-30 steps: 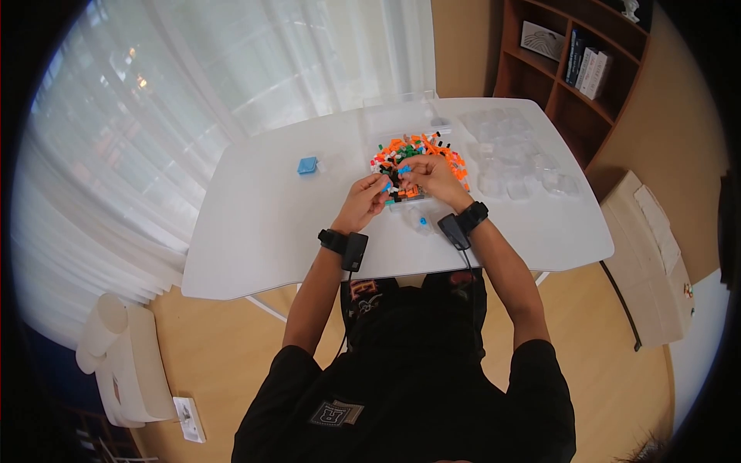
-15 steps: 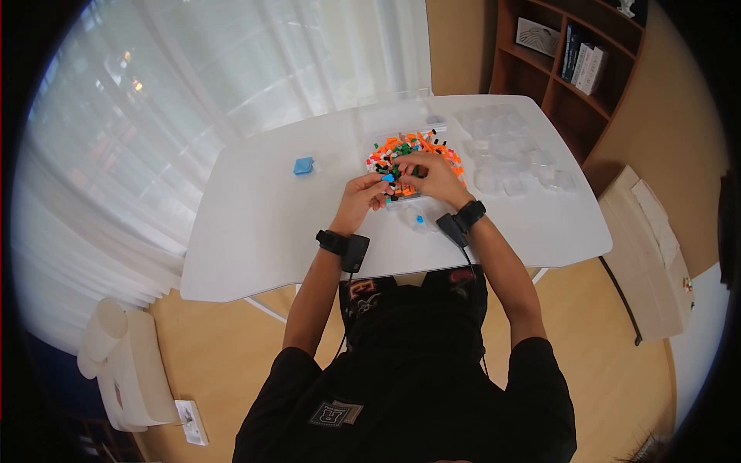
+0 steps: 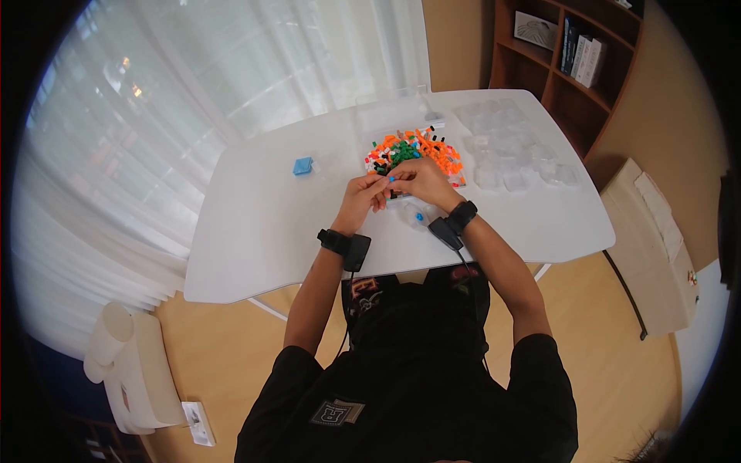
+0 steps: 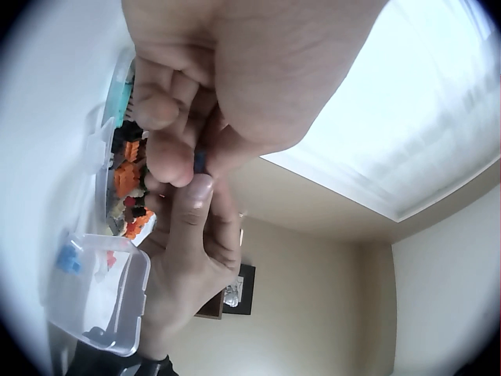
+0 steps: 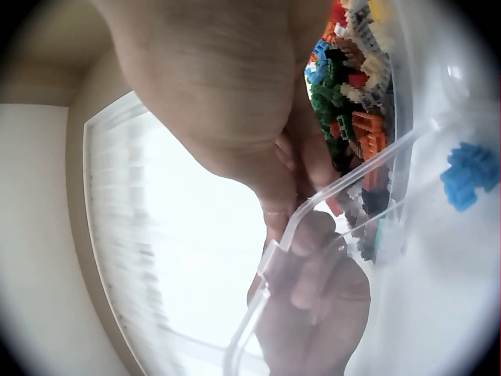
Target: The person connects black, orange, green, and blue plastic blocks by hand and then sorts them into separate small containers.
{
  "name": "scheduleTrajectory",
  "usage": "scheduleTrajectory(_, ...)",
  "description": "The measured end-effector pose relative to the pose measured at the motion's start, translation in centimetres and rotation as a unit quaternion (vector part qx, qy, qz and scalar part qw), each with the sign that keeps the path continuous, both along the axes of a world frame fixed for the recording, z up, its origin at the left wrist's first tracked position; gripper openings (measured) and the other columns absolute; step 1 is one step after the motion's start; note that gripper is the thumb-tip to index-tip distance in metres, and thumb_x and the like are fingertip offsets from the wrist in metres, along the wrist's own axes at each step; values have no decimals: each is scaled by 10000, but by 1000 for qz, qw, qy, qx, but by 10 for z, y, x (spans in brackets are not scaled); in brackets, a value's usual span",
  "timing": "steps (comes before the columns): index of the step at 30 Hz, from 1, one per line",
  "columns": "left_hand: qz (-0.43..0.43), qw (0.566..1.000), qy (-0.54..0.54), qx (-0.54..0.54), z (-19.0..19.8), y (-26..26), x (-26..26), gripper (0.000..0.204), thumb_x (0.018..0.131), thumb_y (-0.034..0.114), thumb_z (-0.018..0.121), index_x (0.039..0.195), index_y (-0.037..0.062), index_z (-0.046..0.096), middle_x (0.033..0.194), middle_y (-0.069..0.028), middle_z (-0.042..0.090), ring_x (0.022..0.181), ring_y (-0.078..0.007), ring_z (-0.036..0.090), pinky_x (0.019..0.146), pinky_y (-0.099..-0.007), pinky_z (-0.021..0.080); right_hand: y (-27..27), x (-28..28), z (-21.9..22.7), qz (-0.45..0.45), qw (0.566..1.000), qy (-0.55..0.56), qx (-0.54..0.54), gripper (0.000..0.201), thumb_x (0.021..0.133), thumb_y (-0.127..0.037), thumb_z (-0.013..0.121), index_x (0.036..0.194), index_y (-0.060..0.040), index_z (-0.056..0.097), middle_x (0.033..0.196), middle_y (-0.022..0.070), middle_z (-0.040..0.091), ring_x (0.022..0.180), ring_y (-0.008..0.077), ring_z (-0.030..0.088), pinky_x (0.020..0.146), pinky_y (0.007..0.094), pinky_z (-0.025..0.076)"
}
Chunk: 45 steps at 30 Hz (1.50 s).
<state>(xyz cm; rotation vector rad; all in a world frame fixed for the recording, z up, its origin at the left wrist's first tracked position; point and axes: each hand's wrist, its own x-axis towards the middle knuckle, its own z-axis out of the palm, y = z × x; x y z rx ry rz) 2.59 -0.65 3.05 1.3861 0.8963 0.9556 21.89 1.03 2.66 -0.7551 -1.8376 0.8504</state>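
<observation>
My left hand and right hand meet fingertip to fingertip over the near edge of a heap of small building bricks. Between them a small blue brick shows. Seen from the left wrist, thumb and finger of the left hand pinch the blue brick, and the thumb of the right hand comes right up against it. Fingers hide most of the piece. Below the right wrist sits a little clear box with blue bricks in it.
Several clear plastic boxes cover the right of the white table. On its left lies a light-blue square item. A clear lid stands behind the mixed orange, green, black and white bricks.
A second ago the hands were apart, each at a small blue piece. The right hand has since moved left and down, and its fingertips now meet those of the left.
</observation>
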Motion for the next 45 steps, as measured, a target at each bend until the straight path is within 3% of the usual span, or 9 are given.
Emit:
scheduleTrajectory(2, -6, 1000, -15, -7, -1, 1, -1, 246, 950, 238, 550, 834, 34, 623, 675, -7, 584, 529, -60, 531, 455, -185, 388, 2, -1, -4, 34, 994, 59, -87, 177, 769, -28, 743, 917, 43, 676, 736, 90, 681, 641, 102, 641, 577, 227, 518)
scheduleTrajectory(8, -4, 999, -36, -28, -5, 5, -2, 270, 943, 258, 562, 834, 23, 638, 644, -3, 580, 529, -61, 534, 454, -188, 387, -1, 3, 0, 41, 986, 76, -140, 163, 781, -30, 737, 913, 45, 678, 742, 88, 683, 648, 94, 644, 570, 218, 515)
scheduleTrajectory(14, -12, 1000, 26, -10, -2, 1, -4, 255, 937, 264, 580, 863, 30, 649, 688, 1, 614, 536, -57, 533, 457, -189, 369, 2, 1, -4, 2, 1000, 22, 17, 186, 760, -42, 751, 913, 34, 679, 735, 81, 673, 628, 114, 642, 568, 232, 505)
scheduleTrajectory(20, 21, 999, -27, -29, -6, 4, 0, 271, 923, 258, 592, 769, 41, 642, 645, 9, 583, 525, -54, 516, 463, -190, 368, -4, -1, 4, 18, 999, 35, 33, 174, 763, -47, 748, 911, 17, 683, 786, 78, 666, 648, 127, 633, 585, 235, 496)
scheduleTrajectory(24, 22, 995, -62, -69, -8, 7, -4, 196, 919, 213, 597, 839, 40, 642, 686, 15, 588, 544, -48, 484, 486, -186, 346, -2, -4, -2, 5, 999, 12, 38, 165, 776, -42, 734, 928, 4, 688, 806, 75, 665, 664, 119, 627, 597, 239, 496)
scheduleTrajectory(32, 12, 996, -75, -45, -5, 3, -3, 241, 919, 237, 596, 760, 60, 636, 645, 26, 571, 527, -41, 481, 477, -191, 342, -3, -5, -6, 80, 984, 116, -114, 149, 826, -4, 676, 969, 37, 662, 833, 78, 689, 742, 102, 657, 664, 232, 531)
scheduleTrajectory(39, 13, 995, -92, -43, -6, 5, -2, 250, 921, 237, 592, 760, 51, 635, 641, 17, 571, 523, -46, 485, 473, -191, 349, -2, -8, -9, 56, 986, 120, -99, 152, 823, 0, 675, 966, 48, 657, 829, 84, 689, 730, 109, 661, 641, 236, 533)
scheduleTrajectory(41, 31, 997, -63, -36, -8, 5, -2, 255, 921, 236, 587, 762, 43, 635, 640, 12, 572, 521, -48, 486, 472, -191, 353, -4, -8, -6, -4, 999, 46, -3, 112, 854, -39, 668, 942, 31, 663, 796, 67, 673, 699, 100, 643, 630, 240, 527)
scheduleTrajectory(45, 34, 999, -38, -14, -8, 4, -2, 250, 922, 228, 583, 767, 39, 639, 641, 10, 575, 522, -50, 492, 470, -189, 354, -5, -7, -3, 10, 999, 47, -18, 100, 848, -39, 675, 918, 31, 668, 775, 63, 667, 688, 97, 642, 620, 237, 523)
